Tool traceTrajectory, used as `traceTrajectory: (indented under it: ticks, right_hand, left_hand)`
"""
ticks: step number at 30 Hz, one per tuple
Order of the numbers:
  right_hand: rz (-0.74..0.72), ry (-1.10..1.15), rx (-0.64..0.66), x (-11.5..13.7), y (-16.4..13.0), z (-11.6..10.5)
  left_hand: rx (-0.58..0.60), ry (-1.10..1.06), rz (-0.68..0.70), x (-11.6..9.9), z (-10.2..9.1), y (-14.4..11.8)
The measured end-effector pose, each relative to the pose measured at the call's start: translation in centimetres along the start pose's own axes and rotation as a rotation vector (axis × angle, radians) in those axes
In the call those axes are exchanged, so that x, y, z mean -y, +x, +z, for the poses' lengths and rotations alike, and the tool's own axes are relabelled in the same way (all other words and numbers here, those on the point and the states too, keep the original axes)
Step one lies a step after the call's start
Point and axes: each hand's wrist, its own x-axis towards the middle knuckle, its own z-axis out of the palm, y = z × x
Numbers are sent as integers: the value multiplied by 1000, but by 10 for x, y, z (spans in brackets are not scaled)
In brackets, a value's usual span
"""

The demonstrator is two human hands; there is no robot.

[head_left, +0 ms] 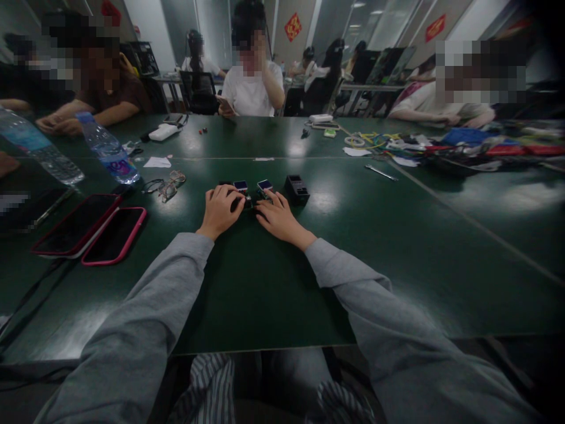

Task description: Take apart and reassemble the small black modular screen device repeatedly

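Observation:
On the green table, two small dark devices with little screens stand side by side in front of me. My left hand (223, 209) curls its fingers over the left small device (241, 185), its thumb hidden or partly so. My right hand (282, 217) lies with fingers stretched and apart, fingertips touching the lower part of the right small device (265, 185). The undersides of both devices are covered by my fingers. Just right of that hand stands a black box-shaped holder (297, 189) with openings in its top, untouched.
On the left lie a pink-cased phone (115, 237), a red-cased phone (79, 224), eyeglasses (168, 188) and two water bottles, the nearer a blue-capped bottle (110, 150). A wrench (381, 172) and a cable pile (468, 147) lie right. People sit around the green table (265, 306).

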Motion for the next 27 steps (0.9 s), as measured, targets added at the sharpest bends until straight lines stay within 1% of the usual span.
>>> traceTrajectory:
  ticks: [27]
  right_hand:
    - [0, -5, 4, 1, 0, -2]
  left_hand:
    - [-14, 25, 18, 3, 3, 0]
